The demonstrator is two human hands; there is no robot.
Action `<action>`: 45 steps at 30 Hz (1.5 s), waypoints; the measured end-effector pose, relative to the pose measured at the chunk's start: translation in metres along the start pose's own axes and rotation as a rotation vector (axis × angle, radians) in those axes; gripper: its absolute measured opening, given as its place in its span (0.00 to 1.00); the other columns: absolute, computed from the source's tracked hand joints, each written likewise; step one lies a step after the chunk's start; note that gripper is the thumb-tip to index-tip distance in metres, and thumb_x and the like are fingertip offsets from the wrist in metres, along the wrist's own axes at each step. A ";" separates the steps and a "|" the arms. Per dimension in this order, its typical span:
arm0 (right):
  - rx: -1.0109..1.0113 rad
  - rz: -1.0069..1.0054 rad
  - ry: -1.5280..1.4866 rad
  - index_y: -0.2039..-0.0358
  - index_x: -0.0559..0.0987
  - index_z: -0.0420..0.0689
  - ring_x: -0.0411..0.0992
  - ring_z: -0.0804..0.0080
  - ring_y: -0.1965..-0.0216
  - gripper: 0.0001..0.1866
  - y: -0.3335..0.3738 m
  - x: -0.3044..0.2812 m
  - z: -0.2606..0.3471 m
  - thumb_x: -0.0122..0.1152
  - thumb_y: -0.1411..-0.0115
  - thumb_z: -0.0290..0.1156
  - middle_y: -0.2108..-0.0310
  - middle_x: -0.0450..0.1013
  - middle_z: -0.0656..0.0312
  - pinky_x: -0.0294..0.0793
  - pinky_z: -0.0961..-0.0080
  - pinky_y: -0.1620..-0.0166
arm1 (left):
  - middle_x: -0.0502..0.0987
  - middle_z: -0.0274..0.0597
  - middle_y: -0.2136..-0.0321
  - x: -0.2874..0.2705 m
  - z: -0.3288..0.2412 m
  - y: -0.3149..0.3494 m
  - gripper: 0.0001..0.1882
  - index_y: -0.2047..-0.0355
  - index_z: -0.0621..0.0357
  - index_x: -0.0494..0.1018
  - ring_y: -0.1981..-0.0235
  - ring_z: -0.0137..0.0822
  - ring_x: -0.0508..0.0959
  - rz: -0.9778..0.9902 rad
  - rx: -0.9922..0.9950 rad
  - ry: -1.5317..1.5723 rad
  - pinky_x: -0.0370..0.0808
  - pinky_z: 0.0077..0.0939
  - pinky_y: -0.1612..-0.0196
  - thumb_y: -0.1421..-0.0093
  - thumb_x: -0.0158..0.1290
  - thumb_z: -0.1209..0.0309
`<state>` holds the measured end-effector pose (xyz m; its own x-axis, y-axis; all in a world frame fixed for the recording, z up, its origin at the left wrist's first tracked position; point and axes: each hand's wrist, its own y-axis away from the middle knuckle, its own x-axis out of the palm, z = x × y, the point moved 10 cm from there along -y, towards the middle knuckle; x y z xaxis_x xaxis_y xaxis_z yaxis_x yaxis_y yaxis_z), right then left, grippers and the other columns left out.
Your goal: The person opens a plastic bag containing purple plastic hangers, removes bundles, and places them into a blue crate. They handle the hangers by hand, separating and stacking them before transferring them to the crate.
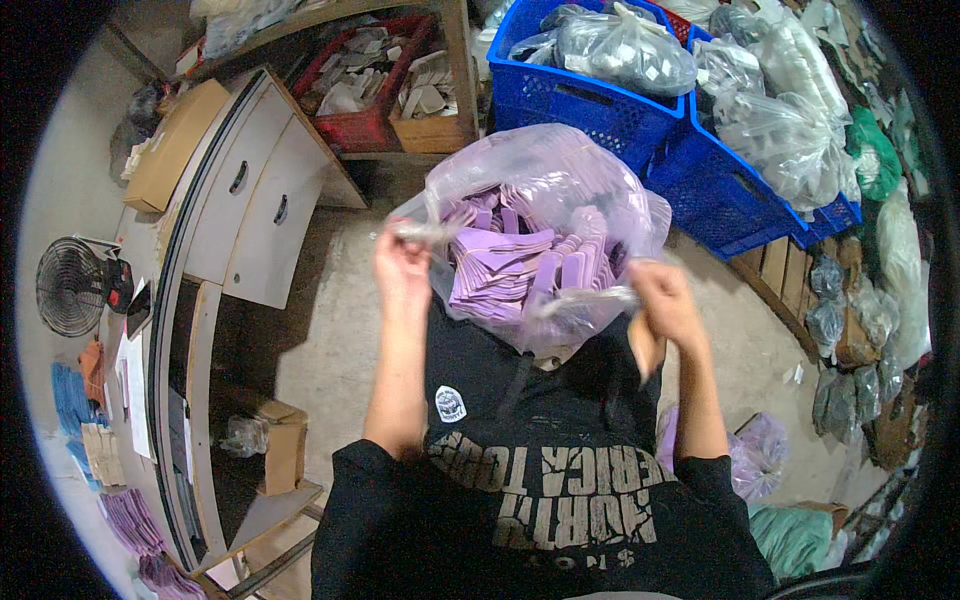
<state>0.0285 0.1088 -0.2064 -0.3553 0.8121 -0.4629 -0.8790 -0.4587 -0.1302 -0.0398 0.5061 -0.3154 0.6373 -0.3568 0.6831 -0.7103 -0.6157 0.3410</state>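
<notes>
A large clear plastic bag (560,155) stands in front of me with its mouth spread wide. Inside lie many flat lilac pieces (500,265), stacked in bundles; their exact kind I cannot make out. My left hand (402,262) pinches the twisted rim of the bag on its left side. On the right, my right hand (668,305) is closed on the opposite part of the rim, somewhat blurred. A tan flap-like thing (646,346) hangs just below the right hand; whether the hand holds it I cannot tell.
Blue crates (585,105) full of bagged goods stand beyond the bag to the right. A grey desk (260,200) runs along the left, with a fan (72,285) and lilac stacks (132,522) on it. A red crate (355,128) sits on a shelf behind.
</notes>
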 end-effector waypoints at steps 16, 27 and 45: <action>-0.001 -0.169 -0.184 0.55 0.82 0.35 0.75 0.74 0.53 0.13 0.016 -0.071 0.016 0.53 0.26 0.30 0.55 0.80 0.58 0.72 0.76 0.47 | 0.78 0.54 0.45 0.014 0.030 0.023 0.23 0.41 0.65 0.73 0.44 0.45 0.78 0.316 -0.056 -1.398 0.73 0.37 0.39 0.28 0.46 0.61; -0.014 -0.108 -0.281 0.56 0.83 0.34 0.76 0.70 0.54 0.13 0.027 -0.047 0.034 0.51 0.27 0.29 0.58 0.80 0.57 0.71 0.74 0.48 | 0.66 0.76 0.37 0.030 0.079 0.031 0.55 0.28 0.69 0.55 0.35 0.68 0.67 0.395 0.046 -1.977 0.64 0.46 0.32 0.41 0.55 0.37; 0.279 -0.370 0.556 0.65 0.75 0.39 0.76 0.47 0.67 0.15 0.044 -0.050 -0.074 0.65 0.37 0.39 0.68 0.77 0.48 0.74 0.57 0.63 | 0.63 0.71 0.41 0.024 0.068 0.095 0.51 0.26 0.48 0.53 0.40 0.68 0.67 0.314 0.521 -1.638 0.66 0.53 0.36 0.45 0.66 0.57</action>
<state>0.0313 0.0212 -0.2541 0.1301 0.5587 -0.8191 -0.9852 -0.0202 -0.1702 -0.0715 0.3908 -0.3102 0.3570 -0.5736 -0.7372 -0.9027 -0.4147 -0.1146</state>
